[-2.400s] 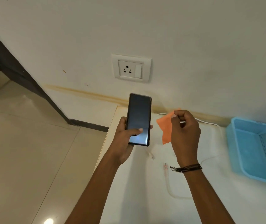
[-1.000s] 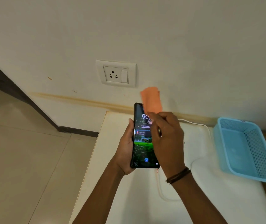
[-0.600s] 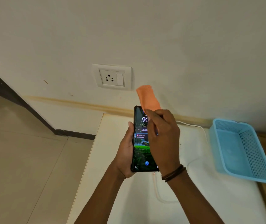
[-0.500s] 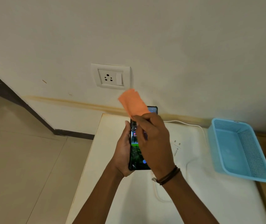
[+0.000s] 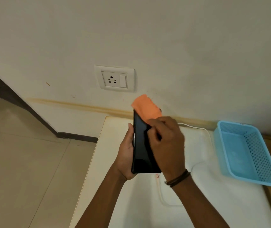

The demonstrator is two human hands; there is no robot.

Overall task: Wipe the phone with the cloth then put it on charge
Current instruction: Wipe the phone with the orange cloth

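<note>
The phone [image 5: 141, 150] was held upright above the white table [image 5: 213, 203] by the left hand [image 5: 125, 155], whose thumb and fingers were curled round its left edge. Its screen was dark, though it had been lit half a second before. The orange cloth [image 5: 146, 106] covered the phone's top right corner, having swung across from the top left. The curled fingers of the right hand [image 5: 167, 145] pinched it and pressed it to the upper screen. A white cable [image 5: 195, 128] lay on the table behind, and a blue basket [image 5: 235, 153] sat at the right, below a wall socket [image 5: 115, 79].
</note>
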